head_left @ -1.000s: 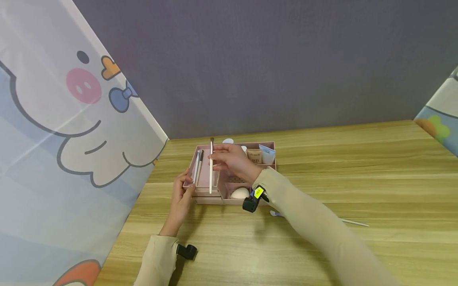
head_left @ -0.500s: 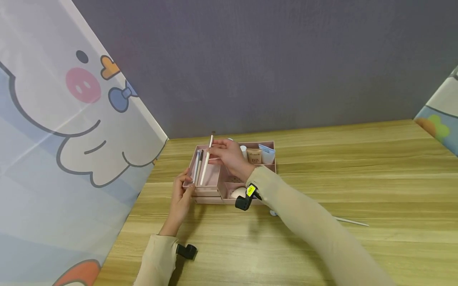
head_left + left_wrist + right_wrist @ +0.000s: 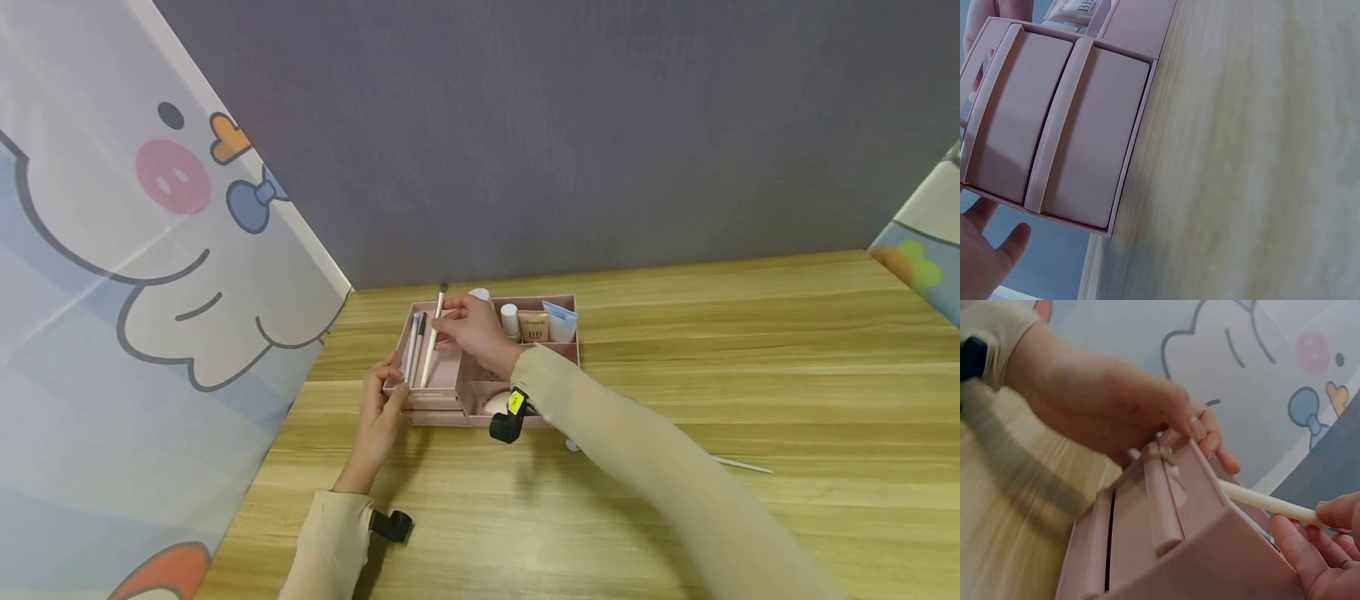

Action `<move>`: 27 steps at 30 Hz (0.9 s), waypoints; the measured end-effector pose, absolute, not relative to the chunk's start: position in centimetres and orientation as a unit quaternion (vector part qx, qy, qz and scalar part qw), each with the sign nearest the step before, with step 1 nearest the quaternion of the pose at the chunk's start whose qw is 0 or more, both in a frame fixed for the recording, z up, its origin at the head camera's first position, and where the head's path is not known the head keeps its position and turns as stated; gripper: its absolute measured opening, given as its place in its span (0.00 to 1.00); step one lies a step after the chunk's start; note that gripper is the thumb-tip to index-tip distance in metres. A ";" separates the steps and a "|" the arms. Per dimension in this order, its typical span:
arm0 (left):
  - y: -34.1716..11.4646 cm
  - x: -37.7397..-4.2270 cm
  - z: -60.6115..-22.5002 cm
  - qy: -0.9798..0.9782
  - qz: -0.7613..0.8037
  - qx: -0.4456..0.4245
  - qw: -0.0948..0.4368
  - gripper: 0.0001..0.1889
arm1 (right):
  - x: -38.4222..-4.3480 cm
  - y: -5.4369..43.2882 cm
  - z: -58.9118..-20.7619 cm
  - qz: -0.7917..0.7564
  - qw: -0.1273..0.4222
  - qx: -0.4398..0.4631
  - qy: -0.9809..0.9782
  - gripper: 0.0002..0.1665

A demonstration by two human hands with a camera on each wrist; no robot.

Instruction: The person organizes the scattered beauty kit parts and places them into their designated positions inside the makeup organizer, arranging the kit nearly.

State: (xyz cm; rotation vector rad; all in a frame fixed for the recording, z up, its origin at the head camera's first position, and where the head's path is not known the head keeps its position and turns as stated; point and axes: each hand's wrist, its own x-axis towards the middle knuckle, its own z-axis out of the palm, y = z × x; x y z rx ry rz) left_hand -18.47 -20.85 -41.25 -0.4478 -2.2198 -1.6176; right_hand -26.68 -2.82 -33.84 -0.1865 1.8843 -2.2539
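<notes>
A pink makeup organizer (image 3: 442, 403) stands on the table with two drawers in its front, seen in the left wrist view. My left hand (image 3: 378, 417) grips its front left corner, thumb at the front and fingers over the side. Between thumb and fingers my right hand (image 3: 474, 332) pinches a white-handled makeup brush (image 3: 432, 350), dark bristles up. Its handle slants down into the left top tray; whether the end touches the bottom cannot be told. Beside it in the tray lie a pale blue-tipped brush (image 3: 412, 348) and a dark-tipped brush (image 3: 419, 350).
A white-capped bottle (image 3: 510, 319), a BB cream tube (image 3: 534, 327) and a pale blue tube (image 3: 560, 323) stand in the back compartment. A pale sponge (image 3: 497, 403) sits at the front. A thin white stick (image 3: 742, 465) lies on the table, partly behind the right sleeve.
The brush has gone from near upright above the tray to a slant with its handle end lower inside it. My right hand shifted slightly left. The left hand stays put.
</notes>
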 end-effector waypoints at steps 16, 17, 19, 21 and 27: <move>-20.9 -18.5 -41.3 -0.784 -0.572 -0.165 0.176 0.10 | -26.8 -2.4 -33.3 -0.715 0.143 -0.087 0.679 0.22; -20.9 -18.5 -41.3 -0.784 -0.572 -0.165 0.175 0.10 | -26.8 -2.4 -33.3 -0.718 0.145 -0.089 0.675 0.22; -20.9 -18.5 -41.3 -0.784 -0.572 -0.166 0.174 0.09 | -26.9 -2.4 -33.4 -0.724 0.150 -0.091 0.668 0.22; -20.9 -18.5 -41.3 -0.784 -0.572 -0.167 0.173 0.09 | -27.0 -2.4 -33.5 -0.728 0.154 -0.094 0.661 0.22; -21.0 -18.5 -41.3 -0.782 -0.576 -0.166 0.172 0.09 | -26.9 -2.2 -33.2 -0.732 0.170 -0.109 0.651 0.24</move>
